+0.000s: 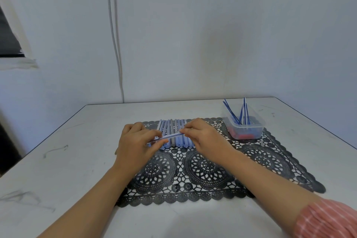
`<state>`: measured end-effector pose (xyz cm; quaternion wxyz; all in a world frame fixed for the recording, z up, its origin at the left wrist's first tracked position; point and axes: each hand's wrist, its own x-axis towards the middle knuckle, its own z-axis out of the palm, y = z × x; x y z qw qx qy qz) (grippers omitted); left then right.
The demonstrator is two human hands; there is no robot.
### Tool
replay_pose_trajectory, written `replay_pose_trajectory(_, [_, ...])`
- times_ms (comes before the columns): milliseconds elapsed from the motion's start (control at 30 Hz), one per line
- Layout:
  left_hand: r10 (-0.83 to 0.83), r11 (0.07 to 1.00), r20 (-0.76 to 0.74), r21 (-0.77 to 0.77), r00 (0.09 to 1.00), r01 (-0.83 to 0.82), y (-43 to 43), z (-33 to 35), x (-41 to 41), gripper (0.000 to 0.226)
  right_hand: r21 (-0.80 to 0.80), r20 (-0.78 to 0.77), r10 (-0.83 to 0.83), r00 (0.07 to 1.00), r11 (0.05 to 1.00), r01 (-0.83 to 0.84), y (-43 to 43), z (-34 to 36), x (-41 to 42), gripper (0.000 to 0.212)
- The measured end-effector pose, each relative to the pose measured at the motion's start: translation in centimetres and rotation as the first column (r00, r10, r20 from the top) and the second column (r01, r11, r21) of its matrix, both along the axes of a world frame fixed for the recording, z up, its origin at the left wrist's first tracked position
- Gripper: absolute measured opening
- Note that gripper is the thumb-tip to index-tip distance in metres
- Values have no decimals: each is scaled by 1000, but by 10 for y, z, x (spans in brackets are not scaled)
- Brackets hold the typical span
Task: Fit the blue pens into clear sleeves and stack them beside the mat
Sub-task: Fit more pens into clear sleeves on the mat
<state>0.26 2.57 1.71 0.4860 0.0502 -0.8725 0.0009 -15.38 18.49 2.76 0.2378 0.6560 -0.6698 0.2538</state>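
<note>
My left hand (135, 142) and right hand (205, 137) pinch one blue pen (171, 136) over the pen row (171, 124), tub (245, 128) far right.

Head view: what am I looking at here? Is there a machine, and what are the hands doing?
No machine here: a person wears one camera on the head, looking down at their own bare hands. The left hand and right hand each grip an end of a thin blue pen, apparently in a clear sleeve. Behind it, a row of sleeved pens lies on a black lace mat. A clear tub on the mat's far right corner holds loose blue pens.
</note>
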Motion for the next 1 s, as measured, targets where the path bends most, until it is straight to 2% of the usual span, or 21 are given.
replay_pose_trajectory(167, [109,994,-16,-32,994,-109,-1,0,2,33,168,107,15,994,985,-33,2,0,-3,55])
replay_pose_trajectory(300, [180,983,-6,-35,984,-180,-2,1,3,38,268,106,69,992,959,-95,2,2,-3,54])
replay_pose_trajectory(600, [93,994,50,58,994,-95,-7,-2,1,37,163,36,123,992,978,-127,3,4,2,25])
replay_pose_trajectory(800, [0,1000,69,7,998,0,-6,-1,0,40,27,-38,138,990,990,-137,3,3,5,36])
replay_pose_trajectory(867, [-8,1000,74,3,997,8,-6,-1,0,41,15,13,119,993,993,-119,2,2,6,35])
replay_pose_trajectory(1000, [-14,1000,54,0,998,14,-7,-2,-1,37,33,292,52,955,997,-64,1,0,7,21])
